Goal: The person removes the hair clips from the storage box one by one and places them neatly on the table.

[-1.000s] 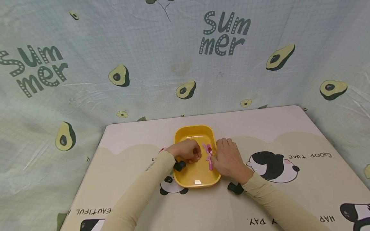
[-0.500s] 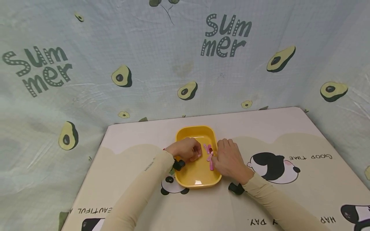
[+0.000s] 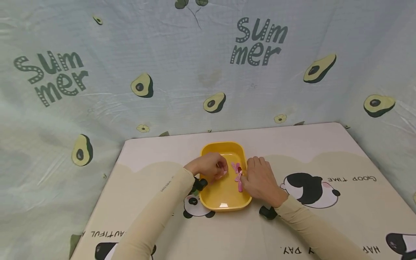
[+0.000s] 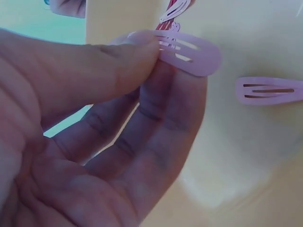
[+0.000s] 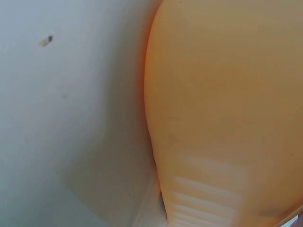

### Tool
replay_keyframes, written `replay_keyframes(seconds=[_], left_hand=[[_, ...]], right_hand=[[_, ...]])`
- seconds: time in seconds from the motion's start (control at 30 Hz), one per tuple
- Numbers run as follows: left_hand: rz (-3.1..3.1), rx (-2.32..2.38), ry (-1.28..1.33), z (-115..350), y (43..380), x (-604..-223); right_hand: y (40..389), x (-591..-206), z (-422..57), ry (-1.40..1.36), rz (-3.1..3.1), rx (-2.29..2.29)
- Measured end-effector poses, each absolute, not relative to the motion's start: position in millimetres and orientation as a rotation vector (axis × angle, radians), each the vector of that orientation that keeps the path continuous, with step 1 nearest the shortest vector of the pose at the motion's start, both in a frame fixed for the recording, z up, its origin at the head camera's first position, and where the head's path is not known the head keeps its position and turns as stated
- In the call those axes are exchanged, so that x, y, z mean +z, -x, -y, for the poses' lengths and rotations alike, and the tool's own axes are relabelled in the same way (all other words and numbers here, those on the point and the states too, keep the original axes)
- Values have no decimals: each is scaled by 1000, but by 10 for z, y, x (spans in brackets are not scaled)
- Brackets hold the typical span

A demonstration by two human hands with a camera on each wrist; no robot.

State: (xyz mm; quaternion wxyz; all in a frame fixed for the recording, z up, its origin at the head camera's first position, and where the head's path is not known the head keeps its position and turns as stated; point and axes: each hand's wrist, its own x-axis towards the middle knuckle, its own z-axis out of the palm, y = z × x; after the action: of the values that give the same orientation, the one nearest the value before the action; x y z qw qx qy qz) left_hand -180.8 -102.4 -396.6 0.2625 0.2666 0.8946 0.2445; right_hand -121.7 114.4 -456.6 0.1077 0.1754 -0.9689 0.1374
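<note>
My left hand (image 3: 212, 167) is over the left side of a yellow tray (image 3: 224, 206). In the left wrist view, its thumb and fingers pinch a pink snap hair clip (image 4: 201, 59), the rounded end sticking out past the fingertips. Another pink hair clip (image 4: 270, 91) lies on the tray floor nearby. My right hand (image 3: 261, 180) holds the tray's right rim, thumb inside and the other fingers along the outside. Close to that thumb are several pink clips (image 3: 240, 186) and a dark red one (image 3: 239, 169). The right wrist view shows mostly the tray's outer wall (image 5: 218, 104).
The tray stands on a table (image 3: 292, 141) covered with a panda-print cloth. Behind the table hangs a pale curtain (image 3: 182, 72) with avocado prints and lettering. Black wrist straps (image 3: 268, 212) are on both wrists.
The head view has shifted slightly, so the scene sits further right. My left hand has turned a little over the tray, while the right hand keeps its hold on the rim.
</note>
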Motion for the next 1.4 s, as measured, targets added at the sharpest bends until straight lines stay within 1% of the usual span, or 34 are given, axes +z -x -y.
replay_keyframes(seconds=[0.43, 0.9, 1.13, 1.4], left_hand=[[-2575, 730, -778, 1150, 1789, -3834], [-2619, 860, -645, 1432, 1774, -3741], [-2622, 941, -599, 1645, 1787, -3743], [-2634, 988, -479, 1875, 1758, -3728]], right_hand=[[1219, -4546, -1129, -507, 2872, 373], [1208, -4536, -1125, -499, 2889, 368], [1209, -4534, -1107, -488, 2906, 355], [1203, -4528, -1101, -484, 2900, 361]])
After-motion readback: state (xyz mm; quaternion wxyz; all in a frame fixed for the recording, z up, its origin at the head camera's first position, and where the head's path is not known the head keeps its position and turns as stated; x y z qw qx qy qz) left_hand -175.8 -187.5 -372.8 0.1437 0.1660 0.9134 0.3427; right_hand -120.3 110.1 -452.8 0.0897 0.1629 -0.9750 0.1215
